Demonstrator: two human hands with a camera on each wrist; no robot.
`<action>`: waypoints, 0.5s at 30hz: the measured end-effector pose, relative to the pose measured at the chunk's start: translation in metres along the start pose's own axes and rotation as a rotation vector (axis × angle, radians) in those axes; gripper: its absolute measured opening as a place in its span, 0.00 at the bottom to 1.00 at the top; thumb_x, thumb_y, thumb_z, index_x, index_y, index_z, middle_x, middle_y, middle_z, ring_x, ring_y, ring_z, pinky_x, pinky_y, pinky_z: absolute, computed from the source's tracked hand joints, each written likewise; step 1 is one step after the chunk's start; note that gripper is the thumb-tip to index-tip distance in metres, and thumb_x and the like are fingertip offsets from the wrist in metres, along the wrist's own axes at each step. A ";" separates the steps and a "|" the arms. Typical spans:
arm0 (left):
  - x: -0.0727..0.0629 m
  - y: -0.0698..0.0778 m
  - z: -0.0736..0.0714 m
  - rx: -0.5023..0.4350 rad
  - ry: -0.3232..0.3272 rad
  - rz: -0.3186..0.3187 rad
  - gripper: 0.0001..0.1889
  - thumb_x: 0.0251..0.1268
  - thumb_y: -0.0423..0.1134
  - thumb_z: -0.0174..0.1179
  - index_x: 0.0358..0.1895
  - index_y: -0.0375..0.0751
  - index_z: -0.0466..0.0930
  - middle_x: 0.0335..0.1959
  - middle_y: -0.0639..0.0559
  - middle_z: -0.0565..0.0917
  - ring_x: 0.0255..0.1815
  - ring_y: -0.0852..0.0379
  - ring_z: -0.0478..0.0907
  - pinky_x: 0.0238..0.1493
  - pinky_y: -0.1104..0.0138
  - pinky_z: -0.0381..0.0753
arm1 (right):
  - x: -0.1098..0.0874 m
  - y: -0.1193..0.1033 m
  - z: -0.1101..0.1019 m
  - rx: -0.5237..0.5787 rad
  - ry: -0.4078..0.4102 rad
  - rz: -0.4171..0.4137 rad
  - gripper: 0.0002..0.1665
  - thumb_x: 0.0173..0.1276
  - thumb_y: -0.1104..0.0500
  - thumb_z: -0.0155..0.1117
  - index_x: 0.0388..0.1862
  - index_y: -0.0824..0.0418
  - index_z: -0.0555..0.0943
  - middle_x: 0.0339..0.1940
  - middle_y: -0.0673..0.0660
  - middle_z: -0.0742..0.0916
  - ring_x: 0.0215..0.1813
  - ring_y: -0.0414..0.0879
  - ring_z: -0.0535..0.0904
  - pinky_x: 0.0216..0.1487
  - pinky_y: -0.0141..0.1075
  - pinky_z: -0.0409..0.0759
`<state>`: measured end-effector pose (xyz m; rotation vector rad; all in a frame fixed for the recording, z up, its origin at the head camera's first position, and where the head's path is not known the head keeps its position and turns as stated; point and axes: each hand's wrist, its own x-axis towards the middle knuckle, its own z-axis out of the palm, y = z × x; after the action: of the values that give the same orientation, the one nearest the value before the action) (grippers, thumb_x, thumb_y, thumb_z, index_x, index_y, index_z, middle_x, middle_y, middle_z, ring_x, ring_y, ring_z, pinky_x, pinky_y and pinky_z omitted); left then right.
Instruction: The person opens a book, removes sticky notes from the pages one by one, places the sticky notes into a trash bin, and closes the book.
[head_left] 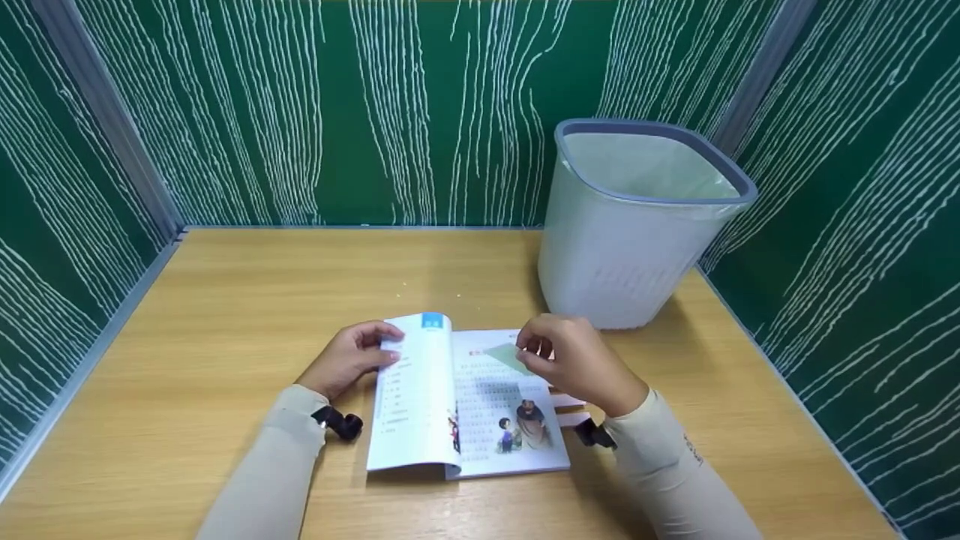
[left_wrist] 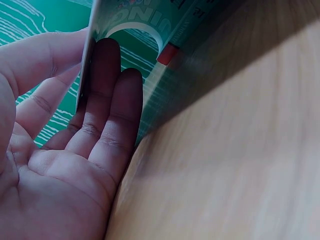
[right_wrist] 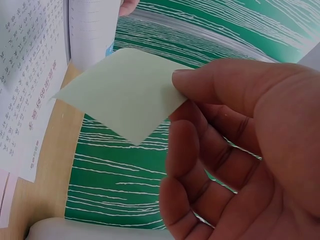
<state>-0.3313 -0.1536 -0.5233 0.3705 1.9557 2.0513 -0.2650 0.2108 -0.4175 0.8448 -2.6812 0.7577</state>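
Note:
An open book with printed text and pictures lies on the table, its left pages lifted and bowed. My left hand grips the left edge of those pages. In the left wrist view the thumb side is on one face of the cover and other fingers are behind it. My right hand pinches a pale green sticky note by one corner between thumb and forefinger. The note is held above the right page, apart from it.
A white bin with a grey rim and a liner stands at the back right of the wooden table. Pale paper tabs stick out from the book's right edge. Green walls with white lines enclose the table. Small crumbs lie behind the book.

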 end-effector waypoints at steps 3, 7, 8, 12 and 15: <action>0.000 0.000 -0.001 0.002 -0.001 -0.002 0.22 0.64 0.30 0.71 0.60 0.34 0.79 0.57 0.42 0.80 0.53 0.49 0.80 0.51 0.63 0.87 | 0.001 0.000 0.000 0.003 -0.002 0.003 0.02 0.68 0.58 0.73 0.37 0.52 0.86 0.31 0.40 0.84 0.32 0.36 0.79 0.34 0.31 0.83; -0.001 0.000 -0.002 0.013 0.003 -0.007 0.22 0.64 0.31 0.71 0.60 0.34 0.79 0.58 0.42 0.80 0.54 0.49 0.80 0.52 0.63 0.87 | 0.002 0.001 0.000 0.015 0.002 0.008 0.03 0.68 0.59 0.73 0.37 0.51 0.86 0.30 0.41 0.84 0.32 0.36 0.80 0.34 0.32 0.84; -0.001 0.001 -0.002 0.014 0.007 -0.008 0.22 0.64 0.31 0.71 0.60 0.34 0.79 0.58 0.42 0.80 0.54 0.49 0.80 0.52 0.63 0.87 | 0.002 0.001 0.000 0.021 0.003 0.010 0.03 0.68 0.59 0.73 0.37 0.50 0.86 0.30 0.40 0.84 0.32 0.36 0.80 0.34 0.32 0.84; -0.002 0.001 -0.001 0.017 0.022 -0.009 0.21 0.64 0.31 0.71 0.60 0.35 0.80 0.59 0.42 0.80 0.54 0.49 0.80 0.52 0.63 0.87 | 0.002 0.001 -0.001 0.045 0.007 0.022 0.05 0.68 0.59 0.72 0.37 0.48 0.85 0.30 0.40 0.85 0.32 0.36 0.81 0.35 0.33 0.85; -0.001 0.000 0.001 0.010 0.010 -0.014 0.21 0.64 0.31 0.71 0.60 0.37 0.80 0.60 0.42 0.80 0.56 0.48 0.80 0.54 0.62 0.86 | 0.000 0.001 -0.002 0.055 0.003 0.041 0.05 0.69 0.59 0.72 0.37 0.48 0.85 0.31 0.39 0.86 0.32 0.36 0.81 0.35 0.32 0.85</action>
<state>-0.3299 -0.1528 -0.5234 0.3489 1.9690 2.0395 -0.2651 0.2128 -0.4161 0.8026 -2.6938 0.8456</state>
